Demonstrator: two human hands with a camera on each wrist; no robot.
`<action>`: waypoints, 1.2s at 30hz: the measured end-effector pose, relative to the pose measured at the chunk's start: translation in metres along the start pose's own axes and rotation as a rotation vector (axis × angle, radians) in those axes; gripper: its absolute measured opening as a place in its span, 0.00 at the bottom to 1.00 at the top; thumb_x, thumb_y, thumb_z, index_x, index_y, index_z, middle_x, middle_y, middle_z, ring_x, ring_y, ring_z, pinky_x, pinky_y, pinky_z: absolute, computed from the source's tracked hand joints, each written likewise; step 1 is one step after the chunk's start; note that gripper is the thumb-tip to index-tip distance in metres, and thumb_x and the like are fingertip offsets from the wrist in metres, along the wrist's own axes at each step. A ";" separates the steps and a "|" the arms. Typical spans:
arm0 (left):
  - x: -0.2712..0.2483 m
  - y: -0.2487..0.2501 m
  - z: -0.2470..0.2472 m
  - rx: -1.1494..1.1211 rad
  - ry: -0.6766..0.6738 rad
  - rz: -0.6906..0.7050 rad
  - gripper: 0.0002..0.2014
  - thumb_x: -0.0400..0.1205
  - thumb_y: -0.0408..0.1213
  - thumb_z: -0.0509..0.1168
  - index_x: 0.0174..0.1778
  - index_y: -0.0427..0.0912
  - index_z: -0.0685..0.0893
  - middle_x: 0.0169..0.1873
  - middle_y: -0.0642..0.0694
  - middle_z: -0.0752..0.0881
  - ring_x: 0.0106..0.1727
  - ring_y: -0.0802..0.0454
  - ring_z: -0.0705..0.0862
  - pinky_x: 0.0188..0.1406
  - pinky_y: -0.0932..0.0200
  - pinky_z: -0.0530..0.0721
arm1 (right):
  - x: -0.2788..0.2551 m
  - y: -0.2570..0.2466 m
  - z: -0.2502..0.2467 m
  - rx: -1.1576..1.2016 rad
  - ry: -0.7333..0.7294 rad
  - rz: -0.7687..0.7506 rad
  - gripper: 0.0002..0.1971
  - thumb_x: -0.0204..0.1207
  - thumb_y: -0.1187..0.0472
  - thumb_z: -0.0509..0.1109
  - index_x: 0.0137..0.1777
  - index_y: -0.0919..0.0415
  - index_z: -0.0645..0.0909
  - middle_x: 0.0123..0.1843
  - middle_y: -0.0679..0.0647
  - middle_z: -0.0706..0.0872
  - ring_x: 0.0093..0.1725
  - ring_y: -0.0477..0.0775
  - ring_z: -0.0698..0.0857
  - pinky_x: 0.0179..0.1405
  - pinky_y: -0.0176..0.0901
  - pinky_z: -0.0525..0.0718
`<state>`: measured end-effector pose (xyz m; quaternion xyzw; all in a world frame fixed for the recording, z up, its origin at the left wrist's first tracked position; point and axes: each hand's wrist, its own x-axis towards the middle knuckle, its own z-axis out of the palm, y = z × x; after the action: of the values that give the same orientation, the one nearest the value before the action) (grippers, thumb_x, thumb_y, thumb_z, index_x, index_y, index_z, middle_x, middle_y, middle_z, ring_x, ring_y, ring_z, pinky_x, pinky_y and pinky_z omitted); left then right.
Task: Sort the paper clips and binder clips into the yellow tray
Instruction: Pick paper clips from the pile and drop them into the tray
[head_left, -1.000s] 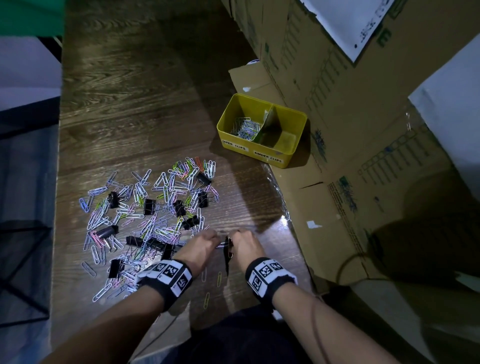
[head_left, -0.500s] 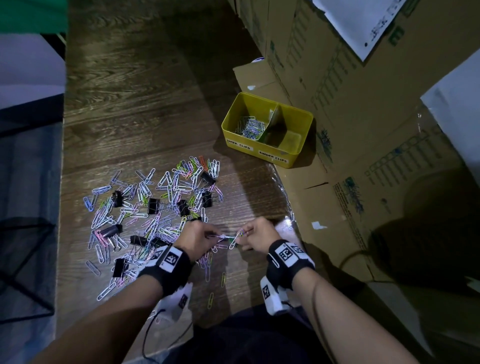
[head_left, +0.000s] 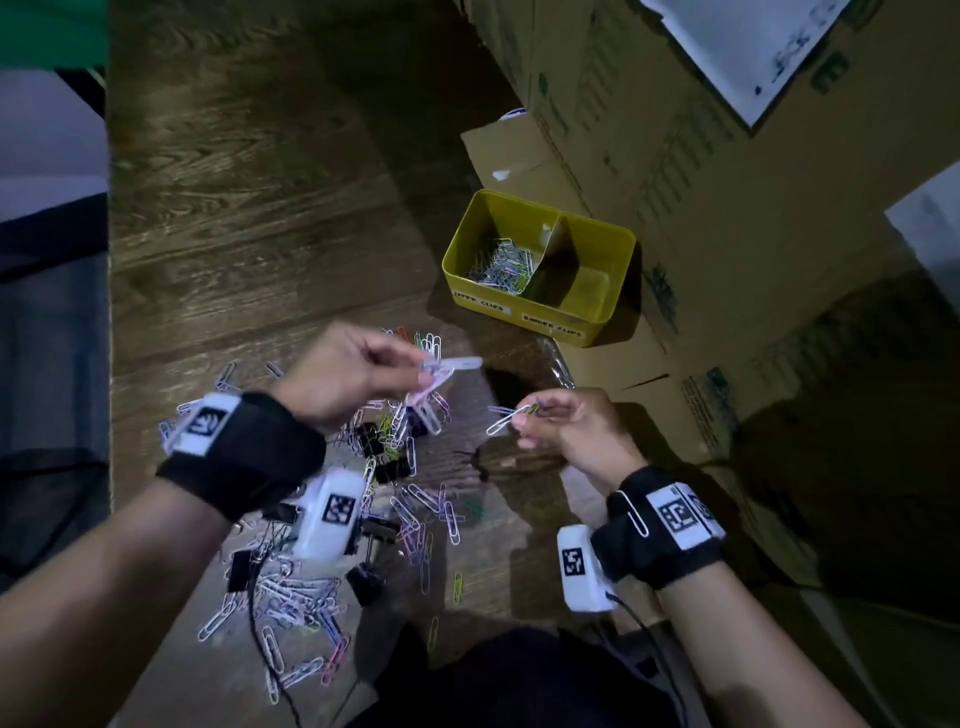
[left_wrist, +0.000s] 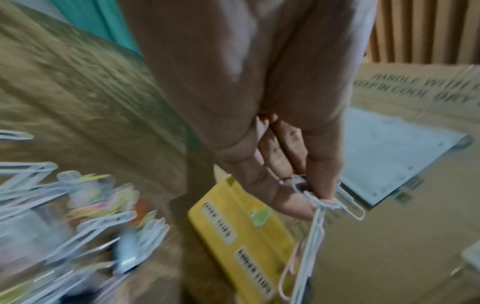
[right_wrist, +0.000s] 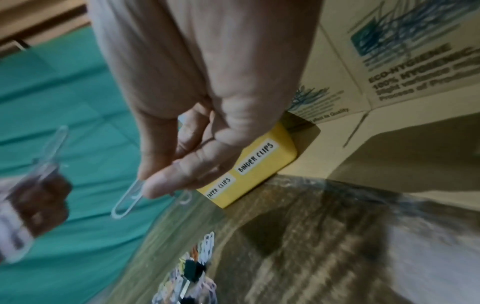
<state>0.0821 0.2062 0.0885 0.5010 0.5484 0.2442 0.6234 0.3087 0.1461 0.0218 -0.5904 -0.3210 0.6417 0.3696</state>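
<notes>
Hands are raised above the wooden table (head_left: 270, 218), each holding paper clips. Our left hand (head_left: 348, 374) pinches a tangled bunch of paper clips (left_wrist: 319, 202) between thumb and fingers; several strands hang loose below the pinch. Our right hand (head_left: 571, 431) pinches a single white paper clip (right_wrist: 128, 198) between thumb and forefinger, with what looks like a green clip behind it in the head view.

The yellow tray (head_left: 602, 317) stands ahead and to the right, against the cardboard boxes (head_left: 727, 218). Its left compartment, labelled for paper clips, already holds a small heap (head_left: 501, 265); the right compartment, labelled for binder clips, appears empty. The main pile (head_left: 415, 499) of paper clips and black binder clips (head_left: 387, 470) lies on the table below both hands.

Risks, as we judge them:

1. The hanging clips in the left bunch are interlinked only loosely. A quick swing toward the tray could shake some free onto the table.
2. Release near the divider could let clips spill into the binder-clip compartment.
3. One clip is hooked on our right wristband (head_left: 636, 514). It may be overlooked or fall off unnoticed.
</notes>
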 end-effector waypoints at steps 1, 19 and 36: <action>0.010 0.015 -0.001 -0.018 -0.002 0.037 0.09 0.61 0.30 0.75 0.35 0.45 0.91 0.28 0.48 0.90 0.30 0.51 0.83 0.32 0.60 0.83 | 0.001 -0.006 0.001 0.004 0.022 -0.028 0.06 0.69 0.77 0.74 0.40 0.66 0.85 0.31 0.52 0.87 0.27 0.42 0.85 0.31 0.33 0.87; 0.159 0.016 0.031 0.564 0.196 0.233 0.10 0.77 0.31 0.66 0.50 0.46 0.89 0.44 0.49 0.89 0.44 0.58 0.84 0.48 0.66 0.81 | 0.131 -0.123 0.013 -0.318 0.366 -0.292 0.09 0.70 0.67 0.77 0.34 0.53 0.83 0.39 0.54 0.90 0.42 0.53 0.91 0.48 0.50 0.90; -0.070 -0.136 -0.002 1.033 -0.459 0.162 0.05 0.77 0.37 0.65 0.46 0.45 0.85 0.44 0.49 0.86 0.43 0.54 0.82 0.42 0.60 0.81 | 0.077 -0.068 0.042 -0.916 0.098 -0.519 0.17 0.76 0.62 0.72 0.64 0.57 0.83 0.69 0.55 0.81 0.69 0.53 0.76 0.74 0.45 0.70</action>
<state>0.0276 0.0955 -0.0017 0.8215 0.4070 -0.1234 0.3798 0.2707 0.2481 0.0440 -0.6217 -0.6866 0.2946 0.2351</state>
